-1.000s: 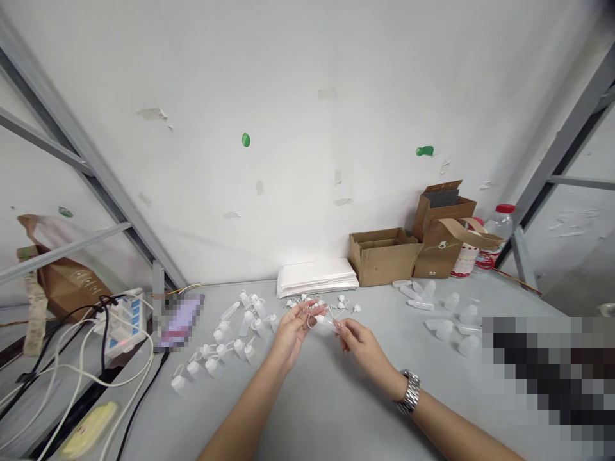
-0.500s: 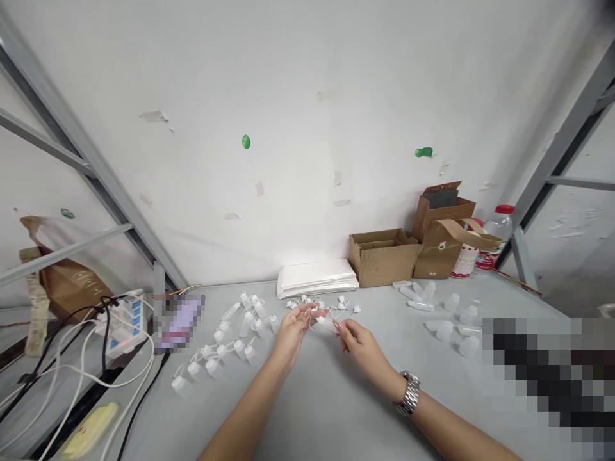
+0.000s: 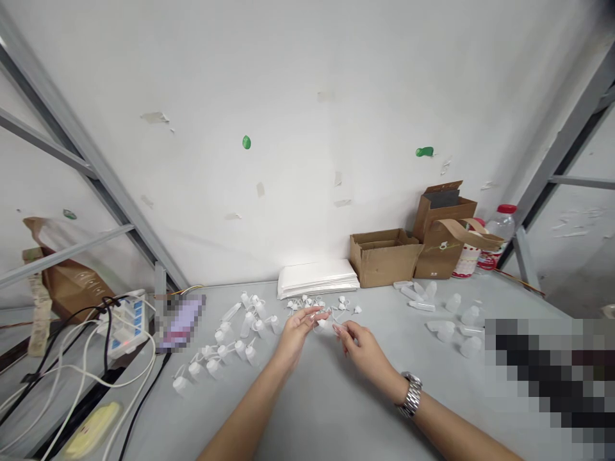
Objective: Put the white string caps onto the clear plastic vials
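Note:
Over the grey table, my left hand [image 3: 295, 334] pinches a small white cap [image 3: 321, 324] with a thin tube-like strap. My right hand [image 3: 361, 346] grips a small translucent squeeze bottle, mostly hidden by the fingers, with its neck end at the cap. Whether the cap is threaded on cannot be made out. Behind the hands lies a cluster of loose white caps [image 3: 342, 301] with straps. To the left stand and lie several capped bottles [image 3: 213, 367]. On the right side lie several bottles without caps [image 3: 445, 331].
A stack of white sheets [image 3: 314, 278] lies against the wall. Beside it are an open cardboard box [image 3: 384, 261], a brown paper bag [image 3: 435, 250] and a red-lidded jar [image 3: 500, 225]. At left are a power strip [image 3: 127, 326] with cables and a blurred purple phone [image 3: 183, 323].
Both hands stay nearly in place, the cap and bottle held close together between them. The fingers shift slightly; the whole view drifts a little.

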Tool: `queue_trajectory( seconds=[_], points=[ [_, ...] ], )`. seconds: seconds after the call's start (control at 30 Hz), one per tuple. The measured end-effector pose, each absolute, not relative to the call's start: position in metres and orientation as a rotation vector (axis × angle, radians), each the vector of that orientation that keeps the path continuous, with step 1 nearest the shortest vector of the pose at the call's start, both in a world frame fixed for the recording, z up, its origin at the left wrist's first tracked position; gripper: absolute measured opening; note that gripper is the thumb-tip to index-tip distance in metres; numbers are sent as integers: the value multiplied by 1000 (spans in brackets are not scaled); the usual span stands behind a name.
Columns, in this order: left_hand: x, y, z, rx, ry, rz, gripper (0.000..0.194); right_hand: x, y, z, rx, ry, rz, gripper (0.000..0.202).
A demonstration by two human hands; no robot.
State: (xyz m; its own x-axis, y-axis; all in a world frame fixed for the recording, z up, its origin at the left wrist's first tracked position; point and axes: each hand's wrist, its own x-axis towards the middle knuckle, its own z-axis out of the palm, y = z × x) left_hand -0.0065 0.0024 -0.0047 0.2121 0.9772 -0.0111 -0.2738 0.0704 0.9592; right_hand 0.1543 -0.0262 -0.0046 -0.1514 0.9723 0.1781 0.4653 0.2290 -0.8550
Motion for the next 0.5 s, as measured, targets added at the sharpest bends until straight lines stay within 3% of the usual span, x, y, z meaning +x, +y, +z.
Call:
queue_trajectory(
  seconds=[0.5],
  points=[
    [-3, 1, 4, 807, 667, 1214, 31, 155, -25, -2, -1265, -1681, 1035, 37]
  ],
)
